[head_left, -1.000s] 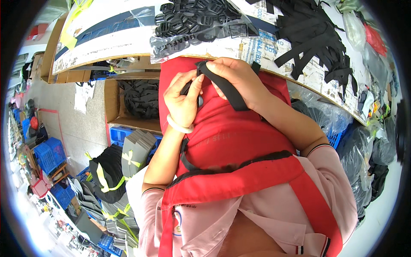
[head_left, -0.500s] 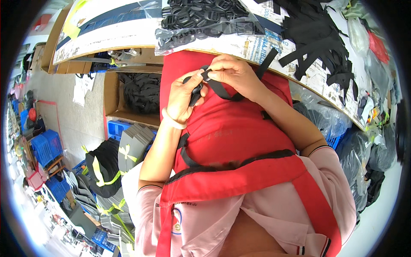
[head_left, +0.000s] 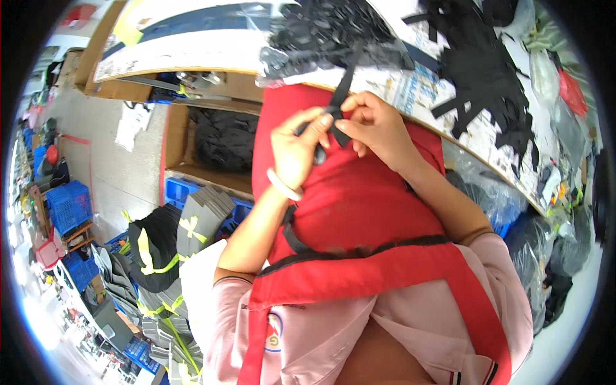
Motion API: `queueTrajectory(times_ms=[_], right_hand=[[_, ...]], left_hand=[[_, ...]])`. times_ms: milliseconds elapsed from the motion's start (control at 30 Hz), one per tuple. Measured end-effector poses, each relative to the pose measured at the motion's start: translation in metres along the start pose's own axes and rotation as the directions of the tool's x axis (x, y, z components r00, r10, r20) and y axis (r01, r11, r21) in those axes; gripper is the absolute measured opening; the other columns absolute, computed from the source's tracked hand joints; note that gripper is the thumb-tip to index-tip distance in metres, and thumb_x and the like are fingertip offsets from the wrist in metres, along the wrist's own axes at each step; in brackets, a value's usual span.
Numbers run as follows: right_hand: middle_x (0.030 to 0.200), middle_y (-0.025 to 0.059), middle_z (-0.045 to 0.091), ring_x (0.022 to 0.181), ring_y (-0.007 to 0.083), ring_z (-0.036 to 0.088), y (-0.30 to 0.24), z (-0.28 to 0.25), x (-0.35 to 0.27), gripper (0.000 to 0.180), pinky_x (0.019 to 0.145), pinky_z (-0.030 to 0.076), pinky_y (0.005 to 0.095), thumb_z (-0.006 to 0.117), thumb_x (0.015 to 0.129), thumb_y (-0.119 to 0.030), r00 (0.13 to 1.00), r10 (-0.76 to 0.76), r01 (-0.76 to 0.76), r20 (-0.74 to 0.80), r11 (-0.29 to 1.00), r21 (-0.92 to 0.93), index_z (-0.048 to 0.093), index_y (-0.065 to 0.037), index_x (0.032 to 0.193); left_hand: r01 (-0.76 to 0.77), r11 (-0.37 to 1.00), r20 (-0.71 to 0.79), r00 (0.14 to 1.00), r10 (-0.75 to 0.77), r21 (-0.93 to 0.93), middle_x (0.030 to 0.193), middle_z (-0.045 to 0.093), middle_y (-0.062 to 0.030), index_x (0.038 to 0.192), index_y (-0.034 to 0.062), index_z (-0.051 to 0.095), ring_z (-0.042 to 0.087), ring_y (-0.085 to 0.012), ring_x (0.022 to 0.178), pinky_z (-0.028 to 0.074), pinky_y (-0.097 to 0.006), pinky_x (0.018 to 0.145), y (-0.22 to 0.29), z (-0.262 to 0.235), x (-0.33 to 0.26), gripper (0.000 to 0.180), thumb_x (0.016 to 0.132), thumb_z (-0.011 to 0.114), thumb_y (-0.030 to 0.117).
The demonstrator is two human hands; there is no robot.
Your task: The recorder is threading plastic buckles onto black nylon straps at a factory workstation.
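Slanting black strap (head_left: 343, 90): held over the red apron (head_left: 359, 199), its far end overlapping the bag of buckles (head_left: 333, 32) beyond.
Left hand (head_left: 296, 144): closed round strap and a dark piece (head_left: 319, 154), mostly hidden.
Right hand (head_left: 380, 133): strap pinched by thumb.
Strap pile (head_left: 478, 74): heaped beyond the apron, rightward.
Carton (head_left: 176, 136): set left of the apron, filled with black pieces (head_left: 224, 141).
Grey stacks (head_left: 204, 212): crowded left of the apron.

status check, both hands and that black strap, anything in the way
Left hand pinching black strap, dark piece in same hand. Right hand pinching strap's lower part. Strap overlaps bagged buckles in view; nothing visibly blocking hands.
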State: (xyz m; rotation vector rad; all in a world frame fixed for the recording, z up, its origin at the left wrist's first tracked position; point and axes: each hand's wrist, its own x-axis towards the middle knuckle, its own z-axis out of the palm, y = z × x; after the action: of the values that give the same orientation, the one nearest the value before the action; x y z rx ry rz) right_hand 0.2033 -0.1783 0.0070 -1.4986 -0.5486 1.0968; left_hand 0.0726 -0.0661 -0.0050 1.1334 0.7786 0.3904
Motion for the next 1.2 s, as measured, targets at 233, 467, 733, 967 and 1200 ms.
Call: queueTrajectory(times_ms=[233,467,733,967,1200], right_hand=[[0.082,0.0054,0.062,0.056,0.0097,0.058,0.020,0.008,0.002,0.023,0.047,0.049,0.0213,0.052,0.097,-0.021,0.993,0.111,-0.117,0.043,0.976,0.185,0.055,-0.002,0.109],[0.067,0.0007,0.053,0.048,0.0082,0.048,0.014,0.032,0.021,0.011,0.042,0.038,0.0201,0.059,0.092,-0.014,0.843,0.331,-0.437,0.425,0.880,0.183,0.058,-0.004,0.090],[0.071,0.0012,0.058,0.053,0.0067,0.053,0.007,0.105,0.079,0.011,0.047,0.042,0.0185,0.056,0.094,-0.013,0.904,-0.042,0.088,0.426,0.992,-0.088,0.060,-0.003,0.096],[0.073,0.0010,0.058,0.056,0.0060,0.054,0.026,0.109,0.058,0.013,0.050,0.044,0.0181,0.059,0.093,-0.012,0.828,0.077,0.029,0.556,0.983,-0.180,0.059,-0.003,0.102],[0.067,-0.0006,0.059,0.056,0.0055,0.051,0.004,0.093,0.043,0.007,0.050,0.040,0.0210,0.068,0.080,-0.002,0.787,0.025,0.267,0.616,0.886,-0.378,0.066,0.000,0.087]], left_hand=[[-0.246,0.968,0.107,0.963,0.249,-0.042,0.083,0.060,-0.0052,0.094,-0.0011,0.069,0.058,-0.0094,0.060,0.047,-0.023,0.052,-0.021,-0.018,-0.001,0.010,0.085,0.066,0.002],[-0.163,0.981,0.243,0.953,0.183,-0.101,0.080,0.059,-0.0036,0.099,-0.0019,0.068,0.058,-0.0084,0.059,0.043,-0.021,0.052,-0.006,-0.074,-0.039,0.014,0.088,0.064,0.006],[-0.416,0.818,-0.352,0.754,0.554,0.397,0.093,0.059,-0.0092,0.109,-0.0019,0.064,0.057,-0.0102,0.062,0.047,-0.023,0.054,0.014,-0.171,-0.074,0.023,0.087,0.064,0.005],[-0.186,0.978,-0.239,0.950,0.202,0.090,0.079,0.062,-0.0013,0.131,0.0023,0.050,0.056,-0.0072,0.058,0.045,-0.021,0.053,-0.013,-0.152,-0.066,0.051,0.082,0.067,0.004],[-0.332,0.942,0.157,0.928,0.337,-0.055,0.088,0.059,-0.0012,0.138,0.0035,0.039,0.055,-0.0069,0.063,0.047,-0.022,0.054,-0.035,-0.078,-0.039,0.068,0.077,0.069,-0.002]])
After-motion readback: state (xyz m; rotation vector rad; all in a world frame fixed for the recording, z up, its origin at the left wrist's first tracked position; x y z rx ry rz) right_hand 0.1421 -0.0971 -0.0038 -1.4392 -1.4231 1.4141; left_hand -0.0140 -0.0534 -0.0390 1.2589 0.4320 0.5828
